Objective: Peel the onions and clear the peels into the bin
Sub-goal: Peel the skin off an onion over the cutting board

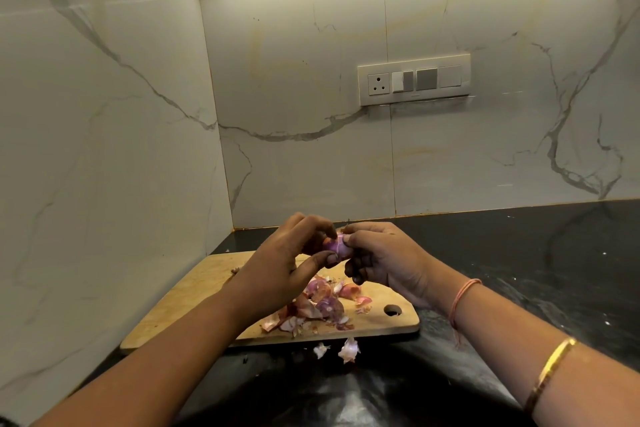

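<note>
A small purple onion [335, 247] is held above the wooden cutting board [194, 291] between both hands. My left hand [284, 263] grips its left side, thumb under it and fingers curled over the top. My right hand [381, 260] pinches its right end with thumb and fingertips. A heap of pink and purple onion peels [320, 305] lies on the board below the hands. Two pale peel scraps [348, 350] lie on the black counter just in front of the board. No bin is in view.
The board sits in the corner of a black stone counter [519, 270], close to the marble wall on the left [104, 184] and the back wall. A switch and socket panel [414, 79] is on the back wall. The counter stretches to the right.
</note>
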The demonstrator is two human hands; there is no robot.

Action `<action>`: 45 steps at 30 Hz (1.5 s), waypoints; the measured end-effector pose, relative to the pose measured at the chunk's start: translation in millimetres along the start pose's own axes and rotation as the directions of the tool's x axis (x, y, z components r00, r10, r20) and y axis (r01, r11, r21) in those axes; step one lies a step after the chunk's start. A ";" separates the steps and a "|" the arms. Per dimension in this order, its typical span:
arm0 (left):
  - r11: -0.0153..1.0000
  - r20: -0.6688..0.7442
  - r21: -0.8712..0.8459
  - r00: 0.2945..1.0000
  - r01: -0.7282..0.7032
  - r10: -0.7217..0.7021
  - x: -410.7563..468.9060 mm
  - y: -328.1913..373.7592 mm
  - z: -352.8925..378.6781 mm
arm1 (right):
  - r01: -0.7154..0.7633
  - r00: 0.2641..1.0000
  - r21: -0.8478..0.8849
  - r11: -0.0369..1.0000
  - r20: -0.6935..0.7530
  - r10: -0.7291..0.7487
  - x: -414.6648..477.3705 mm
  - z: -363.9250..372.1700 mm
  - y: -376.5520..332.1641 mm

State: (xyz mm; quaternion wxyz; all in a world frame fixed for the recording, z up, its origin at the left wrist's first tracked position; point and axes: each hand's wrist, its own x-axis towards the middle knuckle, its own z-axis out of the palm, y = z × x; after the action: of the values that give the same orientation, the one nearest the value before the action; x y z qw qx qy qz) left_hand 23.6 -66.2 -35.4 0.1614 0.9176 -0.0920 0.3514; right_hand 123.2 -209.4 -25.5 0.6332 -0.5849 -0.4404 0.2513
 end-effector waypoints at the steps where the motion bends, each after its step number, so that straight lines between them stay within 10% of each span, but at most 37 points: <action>1: 1.000 -0.008 0.009 1.000 0.002 -0.002 -0.5 -0.5 0.5 | 0.001 1.000 -0.002 1.000 0.000 -0.001 0.2 0.0 0.0; 45: 0.993 -0.111 0.115 0.993 0.040 -0.027 0.0 -5.9 3.9 | 0.040 0.999 -0.090 0.995 -0.008 -0.041 0.7 -0.6 0.1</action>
State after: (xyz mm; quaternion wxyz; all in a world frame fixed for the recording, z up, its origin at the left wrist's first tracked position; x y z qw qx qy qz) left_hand 27.6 -62.1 -39.5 0.1180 0.9064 -0.0466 0.4029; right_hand 124.1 -209.1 -25.4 0.6135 -0.6049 -0.4597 0.2154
